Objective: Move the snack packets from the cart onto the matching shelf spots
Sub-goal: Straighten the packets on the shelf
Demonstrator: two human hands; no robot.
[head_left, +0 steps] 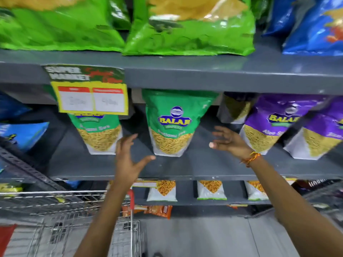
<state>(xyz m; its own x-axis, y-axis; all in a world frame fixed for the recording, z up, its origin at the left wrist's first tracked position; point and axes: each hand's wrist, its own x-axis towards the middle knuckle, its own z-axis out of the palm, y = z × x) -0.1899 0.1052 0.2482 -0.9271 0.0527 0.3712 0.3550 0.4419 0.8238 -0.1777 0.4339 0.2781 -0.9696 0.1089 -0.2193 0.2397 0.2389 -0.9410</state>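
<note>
Both arms reach up. Left hand (128, 160) & right hand (229, 140) spread wide, holding nothing, either side of green packet (171, 125) standing on shelf (111, 167). Cart (78, 219) contents unclear, maybe more left.

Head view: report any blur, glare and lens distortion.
Head view: motion blur smears the price tag beyond reading and softens the cart; the middle green packet stays readable; glare streaks the big green bags above; wide-angle bending tilts the shelf edge; both hands look soft.
</note>
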